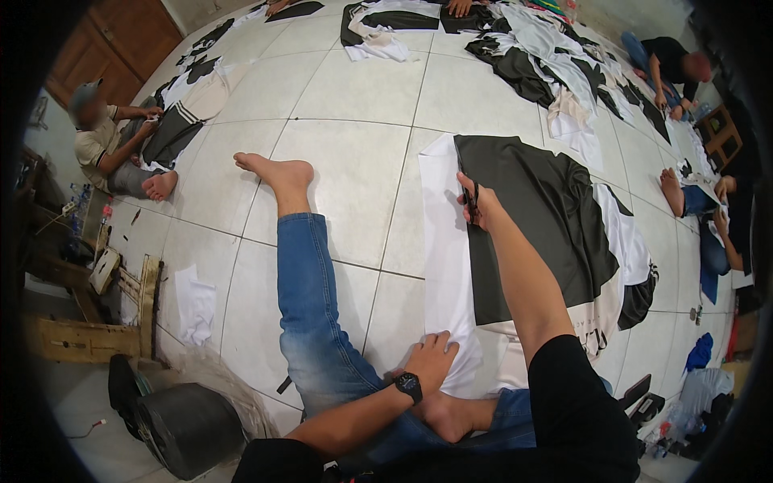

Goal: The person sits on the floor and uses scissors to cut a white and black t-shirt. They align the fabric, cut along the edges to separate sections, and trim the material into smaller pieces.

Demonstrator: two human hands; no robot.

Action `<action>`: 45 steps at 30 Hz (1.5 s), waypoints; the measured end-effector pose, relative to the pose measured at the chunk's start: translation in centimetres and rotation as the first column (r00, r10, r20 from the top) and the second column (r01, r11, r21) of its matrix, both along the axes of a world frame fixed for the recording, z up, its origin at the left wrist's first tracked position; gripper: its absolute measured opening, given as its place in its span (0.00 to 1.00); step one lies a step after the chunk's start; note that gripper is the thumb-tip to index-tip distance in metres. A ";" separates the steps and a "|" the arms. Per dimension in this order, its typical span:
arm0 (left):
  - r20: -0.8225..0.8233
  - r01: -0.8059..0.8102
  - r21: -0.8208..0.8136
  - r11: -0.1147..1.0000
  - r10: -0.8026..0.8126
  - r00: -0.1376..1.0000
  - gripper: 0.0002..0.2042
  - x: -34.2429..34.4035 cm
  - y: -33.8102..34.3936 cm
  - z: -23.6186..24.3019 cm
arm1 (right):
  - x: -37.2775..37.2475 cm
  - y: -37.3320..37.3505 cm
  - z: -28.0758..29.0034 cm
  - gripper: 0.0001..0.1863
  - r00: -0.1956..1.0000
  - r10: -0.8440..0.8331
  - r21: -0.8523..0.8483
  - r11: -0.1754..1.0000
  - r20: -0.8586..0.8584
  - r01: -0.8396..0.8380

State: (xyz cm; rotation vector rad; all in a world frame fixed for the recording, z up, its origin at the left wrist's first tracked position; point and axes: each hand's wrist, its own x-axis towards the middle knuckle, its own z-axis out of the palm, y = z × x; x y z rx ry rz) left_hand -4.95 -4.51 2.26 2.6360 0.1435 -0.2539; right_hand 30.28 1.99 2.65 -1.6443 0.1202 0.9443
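Black scissors (472, 201) are in my right hand (477, 208), which is closed round them at the seam between a white fabric strip (441, 274) and a dark olive-black fabric panel (535, 225). Cream fabric with dark printing (584, 314) and more white cloth (630, 241) lie under and beside the panel. My left hand (431, 362) lies on the lower end of the white strip with its fingers spread, near my bare foot, and a black watch is on that wrist. Whether the scissor blades are open is too small to tell.
Co-workers sit at the left (121, 145) and right (668, 68), others at the far and right edges. Fabric piles (515, 72) lie on the tiled floor (346, 161). Wooden frames (97, 338) and a dark cylinder (185, 427) stand lower left; plastic bags (700, 398) lie lower right.
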 end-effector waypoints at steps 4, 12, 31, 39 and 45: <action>0.000 -0.005 -0.010 1.000 0.005 1.000 0.24 0.1 -0.1 0.2 | 0.3 0.1 -0.8 0.27 1.000 -0.025 -0.024 0.999 -0.017 0.025; -0.007 -0.024 -0.038 0.999 0.024 1.000 0.21 0.0 -0.1 0.0 | 0.7 0.5 -1.4 0.26 0.999 0.028 0.024 0.999 0.040 -0.029; -0.012 -0.040 -0.069 0.997 0.039 0.999 0.25 0.1 0.0 0.2 | 3.0 3.5 -1.4 0.26 0.998 -0.006 -0.037 0.999 0.070 0.009; 0.028 -0.054 -0.073 0.996 0.056 0.998 0.24 0.4 -0.3 1.0 | 5.1 3.1 -2.6 0.29 0.988 0.087 -0.032 0.996 0.126 -0.084; 0.015 -0.269 -0.320 0.909 0.288 0.957 0.17 0.2 2.6 -3.9 | -2.4 -2.1 -0.8 0.27 0.975 -0.029 0.141 0.990 0.221 -0.002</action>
